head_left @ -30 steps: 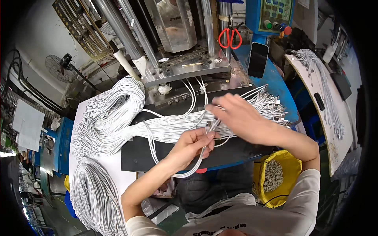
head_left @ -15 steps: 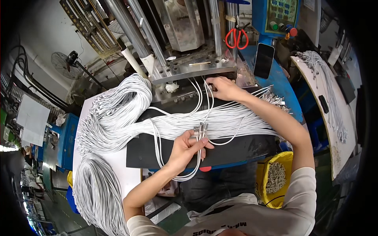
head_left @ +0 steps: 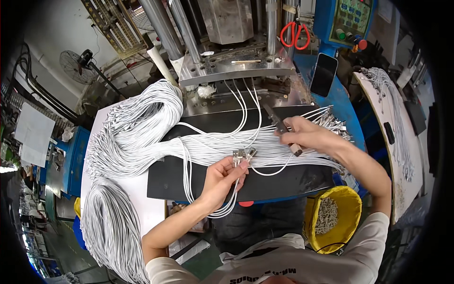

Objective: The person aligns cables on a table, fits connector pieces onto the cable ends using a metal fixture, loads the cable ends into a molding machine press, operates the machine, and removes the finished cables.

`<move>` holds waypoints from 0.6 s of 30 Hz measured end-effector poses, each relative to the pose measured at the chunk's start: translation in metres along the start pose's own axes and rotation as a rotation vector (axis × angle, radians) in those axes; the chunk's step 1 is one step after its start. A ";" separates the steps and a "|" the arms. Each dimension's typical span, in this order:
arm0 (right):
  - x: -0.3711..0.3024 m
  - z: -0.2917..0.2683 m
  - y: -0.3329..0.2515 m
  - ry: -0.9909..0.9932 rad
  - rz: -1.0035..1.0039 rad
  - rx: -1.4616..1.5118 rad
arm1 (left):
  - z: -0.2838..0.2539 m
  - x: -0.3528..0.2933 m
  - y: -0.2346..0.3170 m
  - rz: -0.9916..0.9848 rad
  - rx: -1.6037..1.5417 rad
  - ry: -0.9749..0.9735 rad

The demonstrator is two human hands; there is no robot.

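Observation:
My left hand pinches several white cables near their ends, with the metal USB plugs standing up above the fingers. Over the right part of the white cable bundle, my right hand is closed around a narrow dark hand tool with a brownish end; its exact kind does not show. The tool slants from the press's front edge down past my fingers. A few white cables run from under the metal plate of the press toward the bundle, which lies across a black mat.
Coiled white cables lie at the left, with another hank below. Red-handled scissors hang by the press post. A phone rests on the blue surface. A yellow bin holding small pale pieces stands at lower right.
My right hand has come from the cables at the press toward me and to the right, and now holds the dark tool. My left hand still grips the plug ends.

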State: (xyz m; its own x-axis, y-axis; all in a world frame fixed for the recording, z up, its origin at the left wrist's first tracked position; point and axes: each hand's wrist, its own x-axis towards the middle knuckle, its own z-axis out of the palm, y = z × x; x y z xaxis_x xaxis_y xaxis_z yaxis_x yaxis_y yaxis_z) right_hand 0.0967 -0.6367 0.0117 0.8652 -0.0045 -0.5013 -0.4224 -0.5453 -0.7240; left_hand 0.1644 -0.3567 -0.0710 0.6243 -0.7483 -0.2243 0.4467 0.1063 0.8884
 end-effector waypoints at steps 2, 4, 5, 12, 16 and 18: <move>0.002 0.032 0.011 0.045 -0.235 0.399 | -0.003 0.000 -0.006 0.000 0.037 -0.015; 0.010 0.047 0.010 0.072 -0.352 0.608 | -0.002 0.000 -0.011 -0.003 0.054 -0.011; 0.017 0.050 0.004 0.045 -0.337 0.579 | -0.001 0.000 -0.013 -0.005 0.065 -0.007; 0.057 0.067 0.002 -0.111 -0.299 0.407 | -0.009 0.004 -0.028 0.004 0.138 -0.033; 0.062 0.080 0.012 -0.095 -0.249 0.393 | -0.015 0.005 -0.034 -0.001 0.141 -0.053; 0.060 0.079 0.018 -0.009 -0.324 0.488 | -0.016 0.006 -0.033 -0.010 0.109 -0.041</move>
State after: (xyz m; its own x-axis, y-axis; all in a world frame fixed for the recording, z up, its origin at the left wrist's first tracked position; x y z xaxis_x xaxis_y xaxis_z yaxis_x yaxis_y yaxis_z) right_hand 0.1198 -0.5806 -0.0687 0.9695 0.1064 -0.2209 -0.2145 -0.0685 -0.9743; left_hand 0.1639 -0.3546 -0.1078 0.5925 -0.7752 -0.2190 0.3792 0.0286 0.9249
